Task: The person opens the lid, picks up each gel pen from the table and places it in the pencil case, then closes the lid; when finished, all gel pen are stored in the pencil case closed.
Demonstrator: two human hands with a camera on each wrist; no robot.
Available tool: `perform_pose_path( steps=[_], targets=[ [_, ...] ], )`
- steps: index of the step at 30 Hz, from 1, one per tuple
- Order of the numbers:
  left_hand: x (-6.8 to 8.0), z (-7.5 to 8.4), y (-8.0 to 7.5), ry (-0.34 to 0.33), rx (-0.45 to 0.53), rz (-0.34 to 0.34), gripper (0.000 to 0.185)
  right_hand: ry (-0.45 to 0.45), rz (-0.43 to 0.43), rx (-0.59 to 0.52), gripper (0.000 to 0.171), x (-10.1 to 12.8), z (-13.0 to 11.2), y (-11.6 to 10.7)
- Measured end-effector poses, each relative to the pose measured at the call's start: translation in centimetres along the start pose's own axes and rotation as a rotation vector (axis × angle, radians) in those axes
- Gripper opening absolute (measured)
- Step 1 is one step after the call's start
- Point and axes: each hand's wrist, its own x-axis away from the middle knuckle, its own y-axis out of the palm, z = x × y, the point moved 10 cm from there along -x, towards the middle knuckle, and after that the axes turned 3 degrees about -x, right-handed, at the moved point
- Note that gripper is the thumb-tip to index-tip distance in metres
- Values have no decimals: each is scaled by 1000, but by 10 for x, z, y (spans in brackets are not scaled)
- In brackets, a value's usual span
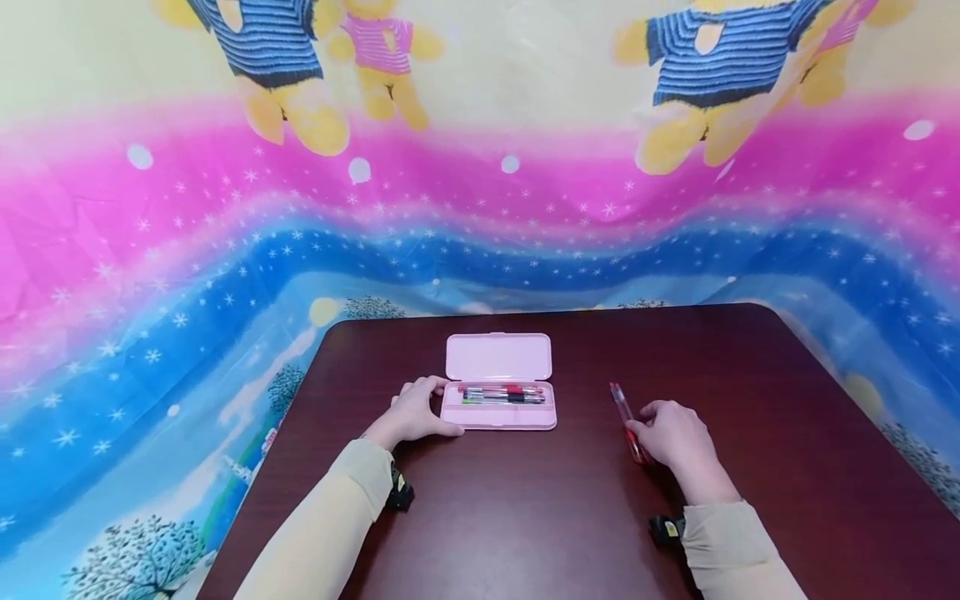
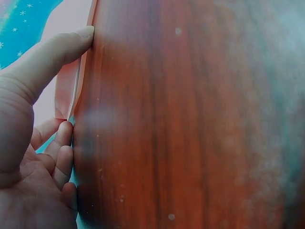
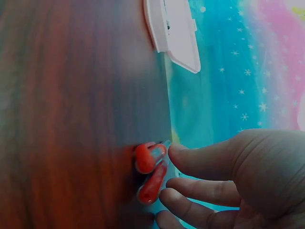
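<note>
The red pen (image 1: 627, 421) lies on the dark wooden counter (image 1: 750, 392) well to the right of the open pink pencil case (image 1: 498, 406), its long axis running away from the person and leaning slightly left at the far end. Its near end sits under the fingers of the right hand (image 1: 675, 437), so that hand is plainly the nearer one. In the right wrist view the fingertips (image 3: 183, 155) touch the pen's red end (image 3: 148, 169); they curl toward it, but whether they already pinch it I cannot tell.

The left hand (image 1: 416, 412) rests against the left end of the case, thumb along the near edge and fingers curved round the corner, steadying it. The 2 hands are apart, with the case's right half and a bare stretch of counter between them.

The pen has a clear barrel with red inside and a red grip and cap end. The case's lid stands open at the far side; its tray holds several pens (image 1: 501, 393) lying crosswise, left to right, roughly at right angles to the loose pen.
</note>
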Motion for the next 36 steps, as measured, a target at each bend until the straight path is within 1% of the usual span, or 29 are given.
perform_pose_path(
  steps=[6,13,17,24,26,31,36],
  targets=[
    [-2,2,4,9,-7,1,94,8,16,12,38,2,7,-1],
    [-1,3,2,9,6,4,94,-23,68,57,30,1,8,-2],
    [0,2,1,10,4,5,94,-15,99,54,27,1,9,-4],
    [-2,1,0,8,-2,9,93,-11,117,39,24,-1,11,-8],
    [-2,1,0,9,-3,9,94,-16,134,40,24,-1,10,-11],
    [-1,0,0,5,0,8,94,-62,203,41,25,3,0,-20],
    [-1,-1,-1,-1,3,10,94,-136,223,21,23,6,-26,-23]
  ],
)
